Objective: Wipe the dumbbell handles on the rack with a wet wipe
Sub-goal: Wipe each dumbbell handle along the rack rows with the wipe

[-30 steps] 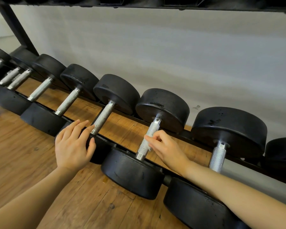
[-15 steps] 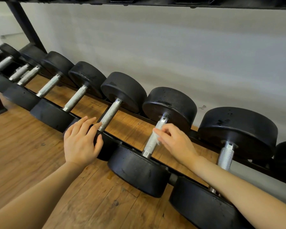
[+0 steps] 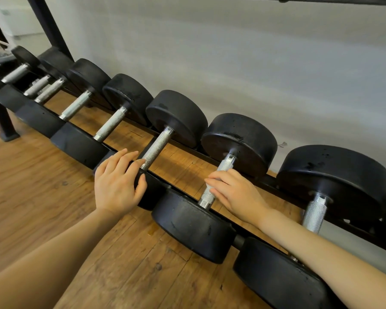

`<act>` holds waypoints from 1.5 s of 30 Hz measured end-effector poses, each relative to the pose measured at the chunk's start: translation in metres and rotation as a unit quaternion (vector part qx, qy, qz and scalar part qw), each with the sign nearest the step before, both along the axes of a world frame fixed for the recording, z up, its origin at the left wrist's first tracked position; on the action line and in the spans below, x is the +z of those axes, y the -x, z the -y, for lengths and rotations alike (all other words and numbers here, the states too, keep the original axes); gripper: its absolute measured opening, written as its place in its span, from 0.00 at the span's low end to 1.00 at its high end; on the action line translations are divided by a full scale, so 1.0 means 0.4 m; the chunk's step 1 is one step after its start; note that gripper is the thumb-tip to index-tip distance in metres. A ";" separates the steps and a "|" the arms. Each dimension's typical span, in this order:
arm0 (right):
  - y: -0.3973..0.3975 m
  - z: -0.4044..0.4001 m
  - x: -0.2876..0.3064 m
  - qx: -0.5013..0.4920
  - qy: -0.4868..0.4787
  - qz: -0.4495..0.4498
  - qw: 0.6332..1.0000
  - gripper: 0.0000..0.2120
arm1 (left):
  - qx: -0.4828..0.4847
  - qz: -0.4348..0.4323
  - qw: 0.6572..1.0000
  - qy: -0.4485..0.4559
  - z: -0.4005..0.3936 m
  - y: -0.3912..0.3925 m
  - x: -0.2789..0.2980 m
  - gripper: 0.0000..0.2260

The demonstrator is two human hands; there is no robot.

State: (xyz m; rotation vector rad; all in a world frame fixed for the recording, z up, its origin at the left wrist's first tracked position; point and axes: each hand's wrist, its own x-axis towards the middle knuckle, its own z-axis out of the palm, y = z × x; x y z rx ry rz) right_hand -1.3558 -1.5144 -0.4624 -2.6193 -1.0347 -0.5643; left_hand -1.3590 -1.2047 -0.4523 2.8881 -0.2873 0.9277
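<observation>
A row of black dumbbells with knurled silver handles lies across the black rack (image 3: 274, 182). My right hand (image 3: 234, 192) is curled over the middle of one handle (image 3: 226, 165), holding a white wet wipe (image 3: 209, 188) against it. Only a small strip of the wipe shows by my fingertips. That dumbbell's front head (image 3: 192, 226) sits just below my hand. My left hand (image 3: 116, 184) rests with straight fingers on the front head (image 3: 152, 192) of the neighbouring dumbbell to the left, and its fingertips reach the lower end of that handle (image 3: 156, 147).
Another dumbbell handle (image 3: 314, 212) stands just right of my right forearm. Smaller dumbbells run off to the far left. A black rack upright (image 3: 47, 25) and its foot (image 3: 5, 128) stand at the left. Wooden floor lies under and before the rack, with a pale wall behind.
My right hand slid up the handle with the wipe, then back down to its middle. My left hand stayed on the neighbouring dumbbell's head. My view shifted to the left.
</observation>
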 end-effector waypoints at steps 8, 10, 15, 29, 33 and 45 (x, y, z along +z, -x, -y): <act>0.025 -0.022 -0.004 0.006 -0.013 -0.033 0.999 0.19 | 0.003 -0.005 1.000 -0.001 0.000 0.000 0.001 0.19; 0.032 -0.020 -0.006 0.035 0.002 -0.047 0.998 0.19 | 0.002 -0.003 1.000 -0.003 -0.001 0.001 -0.001 0.19; 0.022 0.002 -0.001 -0.008 -0.047 -0.075 0.996 0.19 | 0.000 -0.005 1.000 0.001 0.001 0.000 0.001 0.19; 0.045 -0.011 -0.014 0.057 -0.012 -0.144 0.988 0.20 | 0.004 -0.002 1.000 -0.005 0.003 0.000 0.001 0.19; 0.042 0.000 -0.017 0.049 -0.020 -0.144 0.988 0.21 | 0.010 -0.003 1.000 -0.014 0.001 -0.001 -0.003 0.19; 0.025 0.013 -0.029 0.082 0.009 -0.143 0.986 0.20 | 0.031 -0.032 0.999 -0.028 0.007 0.005 0.006 0.19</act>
